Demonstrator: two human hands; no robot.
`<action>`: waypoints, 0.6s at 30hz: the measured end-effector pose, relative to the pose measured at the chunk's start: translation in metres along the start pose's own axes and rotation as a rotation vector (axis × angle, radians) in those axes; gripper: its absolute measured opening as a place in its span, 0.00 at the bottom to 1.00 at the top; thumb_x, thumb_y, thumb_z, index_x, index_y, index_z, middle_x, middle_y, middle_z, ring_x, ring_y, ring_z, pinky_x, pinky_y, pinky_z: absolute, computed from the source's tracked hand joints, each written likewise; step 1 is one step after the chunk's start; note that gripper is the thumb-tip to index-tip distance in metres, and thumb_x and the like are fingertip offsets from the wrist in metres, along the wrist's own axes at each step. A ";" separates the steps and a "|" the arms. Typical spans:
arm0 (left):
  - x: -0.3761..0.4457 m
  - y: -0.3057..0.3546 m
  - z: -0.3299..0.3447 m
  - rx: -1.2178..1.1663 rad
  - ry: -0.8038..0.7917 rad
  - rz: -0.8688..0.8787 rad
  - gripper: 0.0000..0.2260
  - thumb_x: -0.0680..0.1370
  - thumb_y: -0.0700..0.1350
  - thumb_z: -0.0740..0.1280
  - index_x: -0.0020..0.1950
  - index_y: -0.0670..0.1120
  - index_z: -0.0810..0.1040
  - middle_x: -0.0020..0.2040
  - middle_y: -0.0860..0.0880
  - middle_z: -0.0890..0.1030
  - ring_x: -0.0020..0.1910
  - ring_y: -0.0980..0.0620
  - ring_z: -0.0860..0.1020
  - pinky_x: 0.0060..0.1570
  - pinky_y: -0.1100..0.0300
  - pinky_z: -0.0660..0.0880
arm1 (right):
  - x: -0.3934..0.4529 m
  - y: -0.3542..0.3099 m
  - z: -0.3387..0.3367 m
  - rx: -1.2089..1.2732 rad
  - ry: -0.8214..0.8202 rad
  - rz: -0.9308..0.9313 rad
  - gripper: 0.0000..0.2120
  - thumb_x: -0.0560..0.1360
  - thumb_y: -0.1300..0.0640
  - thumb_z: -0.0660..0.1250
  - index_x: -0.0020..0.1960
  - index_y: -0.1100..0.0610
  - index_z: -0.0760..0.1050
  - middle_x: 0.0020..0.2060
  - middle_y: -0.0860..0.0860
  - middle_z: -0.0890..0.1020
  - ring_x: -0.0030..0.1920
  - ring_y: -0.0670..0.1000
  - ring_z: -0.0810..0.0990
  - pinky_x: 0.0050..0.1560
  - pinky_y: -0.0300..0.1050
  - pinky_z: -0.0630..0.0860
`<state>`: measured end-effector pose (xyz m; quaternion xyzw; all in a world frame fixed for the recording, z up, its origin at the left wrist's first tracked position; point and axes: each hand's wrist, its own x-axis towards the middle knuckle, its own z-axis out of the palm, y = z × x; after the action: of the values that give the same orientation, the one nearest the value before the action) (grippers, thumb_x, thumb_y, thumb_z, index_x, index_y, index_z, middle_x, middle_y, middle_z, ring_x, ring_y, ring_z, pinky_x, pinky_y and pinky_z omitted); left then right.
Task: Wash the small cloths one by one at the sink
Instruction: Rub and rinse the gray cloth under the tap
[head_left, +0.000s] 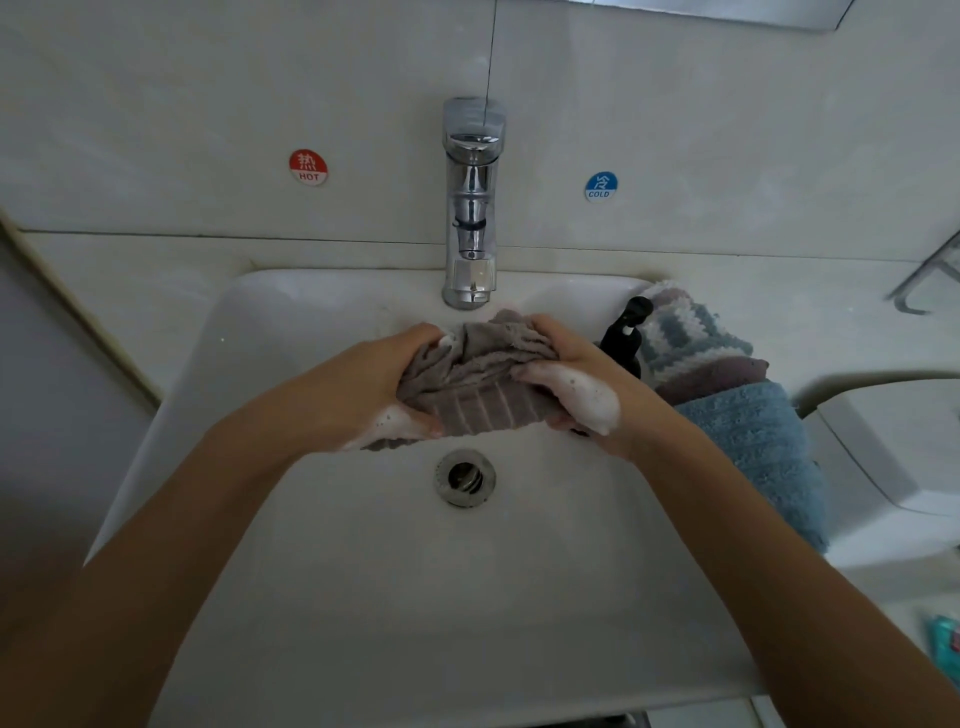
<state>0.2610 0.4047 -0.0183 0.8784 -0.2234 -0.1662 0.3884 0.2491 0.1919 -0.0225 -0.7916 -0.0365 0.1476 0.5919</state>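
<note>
Sink (311, 545): hands (363, 384) grip soapy cloth (478, 379).

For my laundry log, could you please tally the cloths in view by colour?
Grey cloth, soapy, gripped by left hand and right hand: 1
Striped cloth: 1
Mauve cloth: 1
Blue cloth: 1
Total: 4

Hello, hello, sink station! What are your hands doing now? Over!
Left hand and right hand both gripping soapy grey cloth over the sink. Tap not visibly running. Nothing blocking.
</note>
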 end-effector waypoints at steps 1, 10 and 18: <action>0.000 0.000 0.002 0.040 0.006 0.015 0.18 0.71 0.40 0.76 0.47 0.56 0.70 0.32 0.54 0.76 0.25 0.62 0.75 0.25 0.69 0.68 | -0.001 -0.001 0.001 0.008 0.004 -0.015 0.19 0.80 0.70 0.57 0.68 0.57 0.67 0.46 0.54 0.75 0.25 0.38 0.74 0.22 0.32 0.66; 0.000 -0.004 -0.001 -0.116 0.092 0.036 0.02 0.80 0.39 0.65 0.48 0.45 0.75 0.37 0.46 0.83 0.33 0.48 0.83 0.28 0.57 0.79 | 0.001 -0.003 0.007 0.255 0.046 -0.027 0.10 0.79 0.67 0.58 0.47 0.57 0.76 0.24 0.46 0.71 0.20 0.42 0.64 0.20 0.33 0.58; 0.010 0.013 0.034 -0.390 0.188 0.000 0.06 0.78 0.40 0.66 0.48 0.52 0.73 0.26 0.59 0.73 0.24 0.61 0.68 0.24 0.68 0.66 | 0.010 0.007 0.034 0.332 0.547 -0.132 0.21 0.77 0.43 0.67 0.37 0.60 0.72 0.32 0.61 0.74 0.35 0.54 0.78 0.38 0.47 0.77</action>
<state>0.2503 0.3717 -0.0316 0.7982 -0.1498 -0.1239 0.5702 0.2487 0.2239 -0.0394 -0.6906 0.0971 -0.1055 0.7089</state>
